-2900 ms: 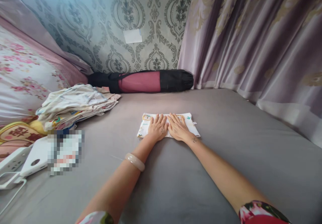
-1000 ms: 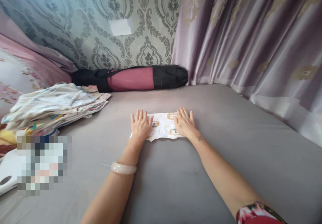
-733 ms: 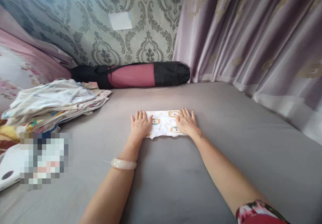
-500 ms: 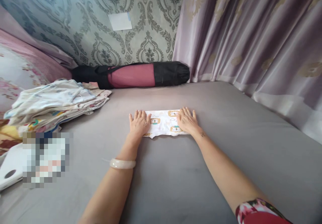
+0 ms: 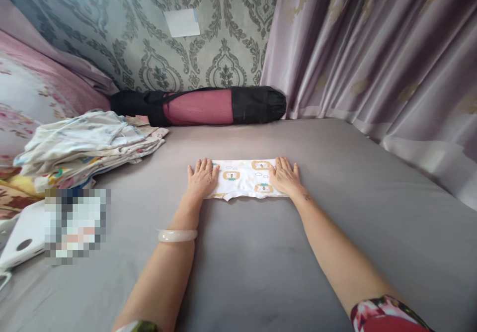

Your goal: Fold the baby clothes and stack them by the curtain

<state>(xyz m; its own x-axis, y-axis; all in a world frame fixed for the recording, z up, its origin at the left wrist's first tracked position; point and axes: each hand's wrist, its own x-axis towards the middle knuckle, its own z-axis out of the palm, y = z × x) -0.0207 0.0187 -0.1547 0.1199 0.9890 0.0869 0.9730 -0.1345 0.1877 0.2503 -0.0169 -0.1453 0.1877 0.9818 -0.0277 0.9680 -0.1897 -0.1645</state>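
**Pressed Flat at Both Ends**

A white, rectangular piece of fabric with tan animal-face prints (image 5: 244,180) lay crosswise on the grey-sheeted bed (image 5: 242,257), straight in front of me. My left hand (image 5: 201,179) rested palm-down on its left end, my right hand (image 5: 286,177) on its right, fingers straightened, grasping nothing.

I judged this the smoothing step: the far edge ran straight, the near edge wavered. The next move called for easing that edge level without dragging the cloth. Mostly my own hands were in the way, hiding both ends.

Beyond lay a long black-and-pink cylindrical bag (image 5: 201,106). To the left sat a loose pile of pale printed clothes (image 5: 85,138) and, nearer me, a flat white device (image 5: 32,230), all apart from the fabric.
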